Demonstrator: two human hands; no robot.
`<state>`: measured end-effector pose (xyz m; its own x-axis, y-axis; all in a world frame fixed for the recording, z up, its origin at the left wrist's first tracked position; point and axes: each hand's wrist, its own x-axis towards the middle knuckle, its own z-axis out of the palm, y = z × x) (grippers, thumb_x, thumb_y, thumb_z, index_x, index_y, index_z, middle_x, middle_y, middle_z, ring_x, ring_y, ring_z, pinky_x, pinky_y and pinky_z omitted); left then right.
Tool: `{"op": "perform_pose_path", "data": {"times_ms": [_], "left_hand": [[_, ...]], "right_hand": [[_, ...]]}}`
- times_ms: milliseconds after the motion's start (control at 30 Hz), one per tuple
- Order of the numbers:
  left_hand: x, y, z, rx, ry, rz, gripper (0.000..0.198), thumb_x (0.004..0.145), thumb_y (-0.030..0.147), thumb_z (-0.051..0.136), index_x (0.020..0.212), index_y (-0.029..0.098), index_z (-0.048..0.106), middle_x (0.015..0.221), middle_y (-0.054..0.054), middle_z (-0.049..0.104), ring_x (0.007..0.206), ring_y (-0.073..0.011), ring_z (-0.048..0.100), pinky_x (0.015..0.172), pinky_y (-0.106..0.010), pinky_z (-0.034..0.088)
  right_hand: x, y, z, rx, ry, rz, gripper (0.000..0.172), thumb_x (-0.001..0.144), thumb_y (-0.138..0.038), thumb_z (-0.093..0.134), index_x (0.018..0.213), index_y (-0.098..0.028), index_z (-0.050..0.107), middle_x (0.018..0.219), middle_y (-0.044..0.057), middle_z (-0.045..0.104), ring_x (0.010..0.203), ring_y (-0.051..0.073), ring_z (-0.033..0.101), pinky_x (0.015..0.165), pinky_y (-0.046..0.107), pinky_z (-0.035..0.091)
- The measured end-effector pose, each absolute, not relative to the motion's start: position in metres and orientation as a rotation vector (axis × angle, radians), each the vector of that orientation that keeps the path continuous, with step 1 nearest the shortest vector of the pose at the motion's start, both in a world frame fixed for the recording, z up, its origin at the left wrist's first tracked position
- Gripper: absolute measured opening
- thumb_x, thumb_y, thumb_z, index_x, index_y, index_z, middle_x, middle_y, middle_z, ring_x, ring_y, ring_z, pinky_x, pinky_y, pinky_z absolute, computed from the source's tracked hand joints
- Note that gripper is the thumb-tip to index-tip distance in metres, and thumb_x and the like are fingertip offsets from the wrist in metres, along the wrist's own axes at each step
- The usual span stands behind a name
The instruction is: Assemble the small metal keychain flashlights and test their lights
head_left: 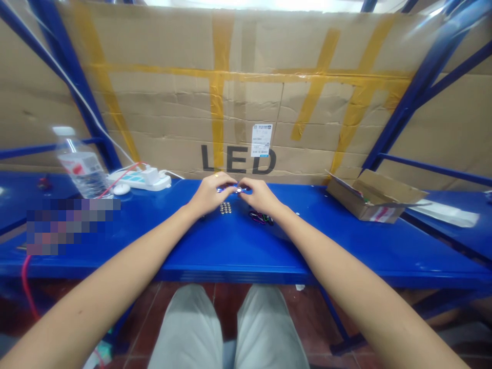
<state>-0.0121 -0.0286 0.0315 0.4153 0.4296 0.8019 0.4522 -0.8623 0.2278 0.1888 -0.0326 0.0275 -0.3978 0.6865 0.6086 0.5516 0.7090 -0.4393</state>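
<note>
Over the middle of the blue table, my left hand (209, 193) and my right hand (260, 193) meet fingertip to fingertip. Between them is a small shiny blue-purple metal piece (221, 190) with a round silvery end, pinched by both hands; its exact kind is too small to make out. Just below my left hand, several small round silvery pieces (226, 207) lie grouped in neat rows. Dark, looped pieces with purple and green glints (261, 218) lie under my right hand, partly hidden by it.
A water bottle (82, 169) and a white power strip (142, 178) with cables stand at the left. An open cardboard box (374, 197) sits at the right beside a white packet (448, 212). A large cardboard sheet (172, 118) walls off the table's back.
</note>
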Motion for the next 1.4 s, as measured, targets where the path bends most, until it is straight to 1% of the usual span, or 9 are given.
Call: {"op": "perform_pose_path", "data": {"times_ms": [100,233,333,433,633,867,1033,1133,1400], "left_hand": [[-0.025,-0.019,0.032,-2.579,-1.057,-1.362,0.019,0.093,0.024,0.056,0.096,0.019,0.074,0.096,-0.007,0.074,0.089,-0.0196,0.066,0.087,-0.034,0.051],[-0.039,0.000,0.019,-2.665,-1.340,-0.881,0.026,0.089,0.022,0.056,0.106,0.020,0.075,0.109,-0.009,0.074,0.101,-0.0249,0.067,0.095,-0.036,0.049],[-0.040,0.010,0.009,-2.680,-1.499,-0.606,0.025,0.087,0.024,0.057,0.103,0.019,0.077,0.107,-0.011,0.074,0.099,-0.0278,0.067,0.091,-0.036,0.049],[-0.036,0.015,0.006,-2.696,-1.564,-0.520,0.021,0.085,0.023,0.060,0.093,0.019,0.078,0.101,-0.010,0.074,0.095,-0.0260,0.067,0.087,-0.034,0.049],[-0.035,0.019,0.011,-2.712,-1.718,-0.599,0.010,0.076,0.016,0.064,0.081,0.018,0.073,0.087,-0.006,0.074,0.082,-0.0201,0.067,0.074,-0.028,0.048],[-0.043,0.010,0.017,-2.811,-1.549,-0.598,0.017,0.066,0.009,0.059,0.069,0.019,0.072,0.074,-0.005,0.072,0.071,-0.0178,0.065,0.068,-0.026,0.046],[-0.045,0.009,0.013,-2.769,-1.486,-0.695,0.015,0.064,0.008,0.059,0.062,0.021,0.066,0.067,-0.004,0.069,0.064,-0.0181,0.062,0.061,-0.027,0.043],[-0.043,0.007,0.015,-2.760,-1.464,-0.810,0.013,0.070,0.010,0.060,0.064,0.021,0.065,0.067,-0.003,0.067,0.062,-0.0175,0.060,0.063,-0.028,0.044],[-0.020,-0.023,0.034,-2.773,-1.156,-1.347,0.007,0.083,0.020,0.067,0.089,0.020,0.070,0.088,-0.003,0.074,0.081,-0.0176,0.066,0.077,-0.030,0.050]], "right_hand": [[0.189,-0.028,0.025,-1.012,-2.043,0.348,0.010,0.078,-0.013,0.065,0.087,-0.018,0.066,0.087,0.003,0.073,0.085,0.018,0.066,0.080,0.031,0.047],[0.188,-0.024,0.020,-1.121,-2.032,0.581,0.011,0.075,-0.014,0.069,0.083,-0.017,0.063,0.079,0.003,0.071,0.076,0.017,0.066,0.072,0.029,0.049],[0.189,-0.022,0.021,-1.164,-2.009,0.602,0.011,0.073,-0.013,0.070,0.081,-0.017,0.063,0.076,0.002,0.070,0.073,0.017,0.066,0.070,0.029,0.049],[0.193,-0.019,0.026,-1.159,-1.893,0.572,0.011,0.074,-0.016,0.070,0.081,-0.018,0.062,0.076,0.002,0.070,0.073,0.017,0.066,0.069,0.030,0.050],[0.201,-0.016,0.035,-1.158,-1.787,0.509,0.013,0.075,-0.018,0.072,0.080,-0.018,0.060,0.075,0.001,0.069,0.071,0.017,0.065,0.071,0.030,0.051],[0.197,-0.022,0.032,-1.252,-1.839,0.452,0.014,0.075,-0.015,0.072,0.084,-0.017,0.062,0.080,0.003,0.071,0.076,0.018,0.066,0.070,0.030,0.050],[0.197,-0.017,0.027,-1.213,-1.862,0.452,0.013,0.074,-0.015,0.071,0.084,-0.017,0.062,0.079,0.003,0.071,0.075,0.018,0.066,0.068,0.029,0.049],[0.197,-0.017,0.025,-1.205,-1.895,0.461,0.012,0.075,-0.015,0.070,0.085,-0.017,0.063,0.080,0.003,0.071,0.074,0.017,0.065,0.067,0.028,0.048],[0.195,-0.024,0.023,-1.101,-2.109,0.293,0.014,0.077,-0.008,0.063,0.087,-0.017,0.066,0.089,0.004,0.072,0.085,0.018,0.065,0.079,0.029,0.046]]}}
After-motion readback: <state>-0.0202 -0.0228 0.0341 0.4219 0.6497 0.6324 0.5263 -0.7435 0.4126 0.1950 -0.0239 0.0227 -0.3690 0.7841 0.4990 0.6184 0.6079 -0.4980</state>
